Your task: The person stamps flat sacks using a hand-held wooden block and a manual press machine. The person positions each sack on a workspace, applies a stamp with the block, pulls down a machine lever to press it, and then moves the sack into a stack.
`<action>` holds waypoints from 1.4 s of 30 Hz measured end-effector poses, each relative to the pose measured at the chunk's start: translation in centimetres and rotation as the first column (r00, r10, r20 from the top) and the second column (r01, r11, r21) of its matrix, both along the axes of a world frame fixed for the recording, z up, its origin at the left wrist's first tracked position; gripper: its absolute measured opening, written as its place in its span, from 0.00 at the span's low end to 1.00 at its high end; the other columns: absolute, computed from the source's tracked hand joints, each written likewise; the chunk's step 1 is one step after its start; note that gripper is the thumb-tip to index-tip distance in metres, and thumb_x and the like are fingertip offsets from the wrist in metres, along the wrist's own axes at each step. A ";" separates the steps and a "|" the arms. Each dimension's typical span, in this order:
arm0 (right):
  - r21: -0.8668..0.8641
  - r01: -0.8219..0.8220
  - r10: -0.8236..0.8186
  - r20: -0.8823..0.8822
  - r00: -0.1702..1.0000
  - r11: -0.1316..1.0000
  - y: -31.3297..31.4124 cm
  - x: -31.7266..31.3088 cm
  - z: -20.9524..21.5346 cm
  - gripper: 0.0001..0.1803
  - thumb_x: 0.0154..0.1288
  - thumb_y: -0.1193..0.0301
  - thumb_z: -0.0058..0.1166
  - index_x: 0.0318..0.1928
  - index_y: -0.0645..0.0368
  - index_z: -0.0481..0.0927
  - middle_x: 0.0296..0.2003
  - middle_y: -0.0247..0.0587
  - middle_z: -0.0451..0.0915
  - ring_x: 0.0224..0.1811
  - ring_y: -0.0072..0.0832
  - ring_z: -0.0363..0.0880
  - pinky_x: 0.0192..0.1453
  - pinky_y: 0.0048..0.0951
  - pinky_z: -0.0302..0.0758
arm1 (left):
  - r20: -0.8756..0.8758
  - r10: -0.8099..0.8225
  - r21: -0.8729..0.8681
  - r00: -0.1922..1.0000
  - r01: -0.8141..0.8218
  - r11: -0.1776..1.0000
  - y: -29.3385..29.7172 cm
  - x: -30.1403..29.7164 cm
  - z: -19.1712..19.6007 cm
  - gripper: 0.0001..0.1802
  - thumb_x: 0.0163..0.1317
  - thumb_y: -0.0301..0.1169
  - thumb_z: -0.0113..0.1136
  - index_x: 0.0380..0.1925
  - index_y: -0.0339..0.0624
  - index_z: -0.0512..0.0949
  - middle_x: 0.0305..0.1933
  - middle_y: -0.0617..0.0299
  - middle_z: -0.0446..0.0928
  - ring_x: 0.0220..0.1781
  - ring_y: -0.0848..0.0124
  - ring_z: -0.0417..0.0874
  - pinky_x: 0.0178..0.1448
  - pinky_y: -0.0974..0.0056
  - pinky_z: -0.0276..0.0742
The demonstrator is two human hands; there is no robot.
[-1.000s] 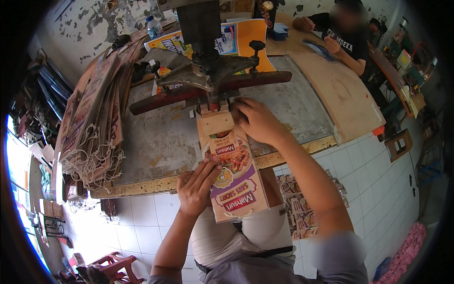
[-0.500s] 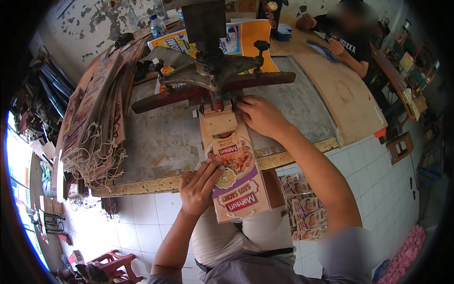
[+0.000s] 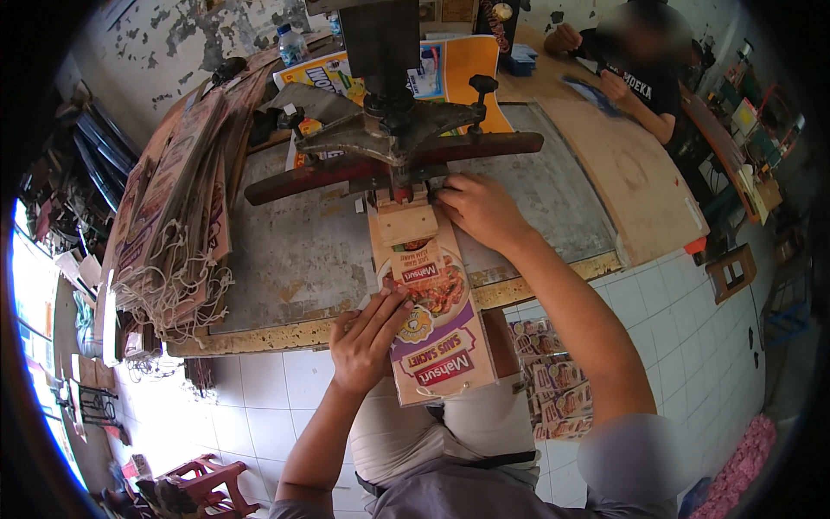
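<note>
A long printed cardboard strip (image 3: 432, 344), beige and purple with a food picture, lies under a press and juts over the table's front edge towards my lap. My left hand (image 3: 370, 339) rests on its left side, fingers stretched out flat. A small wooden block (image 3: 406, 223) with a metal-edged piece sits on the strip's far end, directly below the head of the black metal press (image 3: 389, 138). My right hand (image 3: 481, 209) is beside that block on the right. Its fingers are curled at a small dark part; what they grip is hidden.
Stacked printed strips with white strings (image 3: 173, 208) lie on the left. A red press bar (image 3: 493, 149) spans above the grey metal tabletop (image 3: 285, 277). Across the table on the right, a person (image 3: 640, 86) handles something. Printed sheets (image 3: 553, 381) lie lower right.
The whole view has shifted very slightly. Both hands, the cardboard strip and the press keep their places relative to one another.
</note>
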State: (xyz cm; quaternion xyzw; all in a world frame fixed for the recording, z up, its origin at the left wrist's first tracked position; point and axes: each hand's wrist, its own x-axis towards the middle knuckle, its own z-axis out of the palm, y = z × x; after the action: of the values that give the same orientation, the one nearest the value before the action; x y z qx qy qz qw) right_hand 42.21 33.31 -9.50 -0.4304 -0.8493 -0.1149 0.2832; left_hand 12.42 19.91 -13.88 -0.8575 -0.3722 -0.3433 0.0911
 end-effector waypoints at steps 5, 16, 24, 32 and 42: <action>0.015 0.021 -0.022 0.082 0.996 1.000 0.3 0.1 0.1 0.06 0.61 0.73 0.64 0.38 0.58 0.88 0.40 0.40 0.83 0.50 0.41 0.86 0.52 0.43 0.87 | -0.027 -0.002 0.010 1.000 0.002 1.000 0.1 -0.1 -0.2 0.21 0.65 0.40 0.71 0.59 0.54 0.88 0.68 0.68 0.89 0.70 0.74 0.88 0.63 0.63 0.71; 0.067 0.015 -0.020 0.077 0.997 0.998 0.5 -0.2 -0.1 0.06 0.61 0.75 0.61 0.38 0.60 0.87 0.41 0.41 0.83 0.49 0.41 0.87 0.51 0.42 0.88 | 0.002 -0.015 -0.008 1.000 0.015 1.000 0.0 -0.2 -0.1 0.23 0.65 0.40 0.71 0.60 0.55 0.87 0.69 0.67 0.88 0.71 0.73 0.88 0.63 0.63 0.72; 0.048 -0.023 0.032 -0.198 0.980 0.999 -2.7 -1.1 1.8 0.08 0.69 0.67 0.70 0.43 0.56 0.87 0.45 0.41 0.84 0.45 0.42 0.88 0.47 0.45 0.86 | 0.021 -0.032 -0.001 0.999 0.032 0.999 0.3 -0.4 -0.3 0.23 0.66 0.31 0.68 0.62 0.54 0.86 0.71 0.68 0.87 0.72 0.73 0.87 0.61 0.63 0.75; 0.085 -0.282 0.284 -0.014 0.959 0.956 -2.5 -2.1 1.4 0.18 0.66 0.66 0.75 0.53 0.56 0.88 0.54 0.40 0.84 0.53 0.42 0.85 0.56 0.45 0.83 | 0.009 -0.042 -0.029 0.999 0.043 0.999 0.0 -0.6 0.0 0.28 0.61 0.29 0.69 0.64 0.54 0.85 0.73 0.69 0.84 0.74 0.75 0.85 0.65 0.62 0.77; 0.102 -0.198 0.204 -0.056 0.977 0.975 -3.0 -2.5 1.8 0.19 0.63 0.66 0.77 0.52 0.57 0.88 0.53 0.40 0.86 0.54 0.42 0.86 0.59 0.45 0.82 | 0.020 -0.045 0.004 0.999 0.045 0.999 0.1 -0.7 -0.1 0.25 0.64 0.37 0.71 0.63 0.54 0.86 0.72 0.68 0.86 0.71 0.72 0.88 0.60 0.63 0.76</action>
State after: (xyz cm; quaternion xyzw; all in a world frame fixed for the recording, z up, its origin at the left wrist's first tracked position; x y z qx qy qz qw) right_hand 39.70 30.28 -7.73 -0.3317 -0.8722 -0.1118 0.3416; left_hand 11.72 19.99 -14.02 -0.8621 -0.3532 -0.3542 0.0811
